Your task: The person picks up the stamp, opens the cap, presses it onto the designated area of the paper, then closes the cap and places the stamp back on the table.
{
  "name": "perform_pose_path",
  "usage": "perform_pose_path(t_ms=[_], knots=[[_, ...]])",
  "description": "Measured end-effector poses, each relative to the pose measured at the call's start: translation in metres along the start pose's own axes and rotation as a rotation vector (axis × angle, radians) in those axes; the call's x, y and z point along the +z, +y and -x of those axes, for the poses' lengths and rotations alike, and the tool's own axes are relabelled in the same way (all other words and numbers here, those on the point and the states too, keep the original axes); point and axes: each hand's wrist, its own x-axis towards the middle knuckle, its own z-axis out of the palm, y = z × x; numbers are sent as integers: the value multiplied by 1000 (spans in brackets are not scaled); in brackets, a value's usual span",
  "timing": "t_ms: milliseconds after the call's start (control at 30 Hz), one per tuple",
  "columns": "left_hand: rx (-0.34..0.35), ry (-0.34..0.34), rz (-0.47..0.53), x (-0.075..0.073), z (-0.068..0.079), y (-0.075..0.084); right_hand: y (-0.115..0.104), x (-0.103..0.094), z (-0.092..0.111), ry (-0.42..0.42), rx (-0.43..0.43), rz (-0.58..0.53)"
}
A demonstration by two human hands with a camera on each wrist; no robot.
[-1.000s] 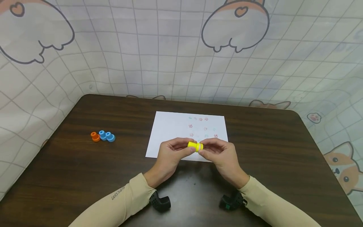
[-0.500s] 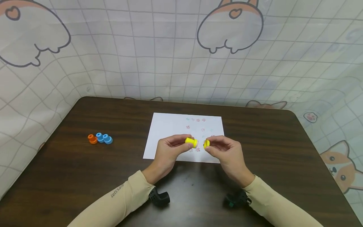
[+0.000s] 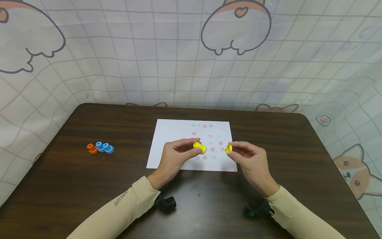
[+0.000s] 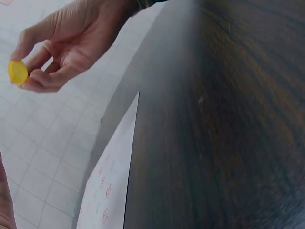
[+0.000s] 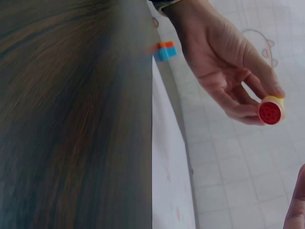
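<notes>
Over the paper, my left hand (image 3: 176, 154) pinches a yellow stamp (image 3: 199, 147) between thumb and fingers. Its round red stamping face (image 5: 270, 113) shows in the right wrist view, turned toward the right hand. My right hand (image 3: 252, 159) pinches the stamp's small yellow cap (image 3: 228, 149), apart from the stamp. The cap (image 4: 17, 72) also appears in the left wrist view, at the tips of the thumb and fingers. Beneath both hands lies the white sheet of paper (image 3: 167, 132), with several small red and green prints on its right half.
At the left of the dark wooden table (image 3: 268, 132), an orange stamp (image 3: 92, 148) and two blue stamps (image 3: 104, 147) stand close together. A white gridded curtain (image 3: 149, 59) with cartoon dogs hangs behind the table and along its sides.
The right hand has pulled the cap off the stamp and moved to the right with it. The left hand keeps the stamp, its bottom end now tilted toward the right.
</notes>
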Motion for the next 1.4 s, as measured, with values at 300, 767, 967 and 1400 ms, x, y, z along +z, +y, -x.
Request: perform_pose_path(t_ms=[300, 767, 967, 1400], knots=[[4, -46, -73, 1, -10, -2, -2, -23, 5, 33, -18, 12], [-9, -75, -192, 8, -26, -3, 0, -51, 9, 79, -103, -43], [-28, -95, -271, 13, -30, -2, 2, -61, 10, 96, -105, -48], [-34, -172, -403, 29, -37, -10, 7, -76, 20, 154, -72, -35]])
